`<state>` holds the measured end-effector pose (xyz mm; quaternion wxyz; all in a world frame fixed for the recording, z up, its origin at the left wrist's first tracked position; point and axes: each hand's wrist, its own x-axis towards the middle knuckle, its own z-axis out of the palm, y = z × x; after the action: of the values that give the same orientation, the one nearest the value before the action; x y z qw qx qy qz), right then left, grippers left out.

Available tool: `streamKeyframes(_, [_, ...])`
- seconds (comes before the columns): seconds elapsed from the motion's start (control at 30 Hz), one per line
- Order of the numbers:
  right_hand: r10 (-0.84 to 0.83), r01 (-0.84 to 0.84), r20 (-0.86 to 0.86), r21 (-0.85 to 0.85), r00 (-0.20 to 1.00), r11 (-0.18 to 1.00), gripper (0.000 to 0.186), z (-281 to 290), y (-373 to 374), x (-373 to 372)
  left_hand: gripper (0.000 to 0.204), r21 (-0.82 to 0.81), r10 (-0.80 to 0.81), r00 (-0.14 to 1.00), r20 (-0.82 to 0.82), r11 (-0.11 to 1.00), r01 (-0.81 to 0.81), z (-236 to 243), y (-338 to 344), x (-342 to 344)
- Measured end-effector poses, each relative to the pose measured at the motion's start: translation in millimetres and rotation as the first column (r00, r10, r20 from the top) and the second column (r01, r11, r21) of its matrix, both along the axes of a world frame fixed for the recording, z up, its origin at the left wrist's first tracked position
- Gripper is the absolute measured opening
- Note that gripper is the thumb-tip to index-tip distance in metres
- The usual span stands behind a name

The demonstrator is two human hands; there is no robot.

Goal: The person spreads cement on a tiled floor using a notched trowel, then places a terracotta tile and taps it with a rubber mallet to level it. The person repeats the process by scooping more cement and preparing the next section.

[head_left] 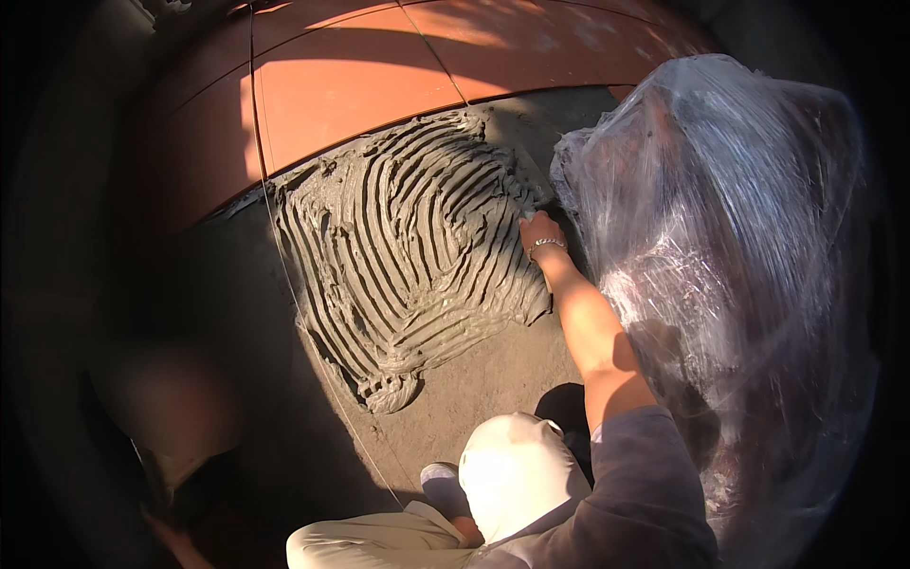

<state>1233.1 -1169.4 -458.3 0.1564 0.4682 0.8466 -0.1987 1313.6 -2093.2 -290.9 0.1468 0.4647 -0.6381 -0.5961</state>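
Gripping what appears to be a tool (529, 217), mostly hidden, the right hand (540, 231) is closed in a fist at the right edge of the mortar (408, 237), with the arm reaching well forward; the left hand lies outside the frame. For an even bed, the tool is probably best held at one steady angle and drawn in long, overlapping strokes, with firm, constant pressure so that the grooves match in depth; thin margins and loose clumps seem to merit another pass. The mortar, spread on the ground (493, 365) ahead of the knees, is grey and looks wet; its ridges sweep in curved bands, fairly regular at left, broken and smeared toward the centre and right, with a lump at the lower tip. Beyond its far edge lie reddish tiles (355, 95); a string (287, 270) runs along its left side, and a film-wrapped stack (730, 237) stands at right.
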Motion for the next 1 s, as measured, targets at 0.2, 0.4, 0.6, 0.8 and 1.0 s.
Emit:
streamKeyframes(0.2, [0.403,-0.376,0.189,-0.164,0.895,0.912,0.045,-5,-71,-5,0.065,-0.005,0.049,0.996,0.072,0.999,-0.049,10,15,-3])
streamKeyframes(0.4, [0.366,-0.353,0.069,-0.146,0.928,0.924,0.043,10,-59,-53,0.06,0.037,-0.004,0.999,-0.049,0.999,0.006,6,20,-2])
streamKeyframes(0.6, [0.281,-0.269,0.109,-0.115,0.953,0.956,0.045,-8,-16,-110,0.057,-0.117,-0.033,0.998,0.057,0.992,0.039,8,10,8])
streamKeyframes(0.8, [0.134,-0.13,0.074,-0.054,0.988,0.99,0.041,-30,19,-136,0.056,-0.38,-0.14,0.982,0.124,0.908,0.178,9,18,13])
streamKeyframes(1.0, [0.164,-0.155,0.142,-0.071,0.976,0.985,0.042,-35,-9,-142,0.056,-0.117,-0.004,1.0,-0.004,0.993,0.004,12,23,5])
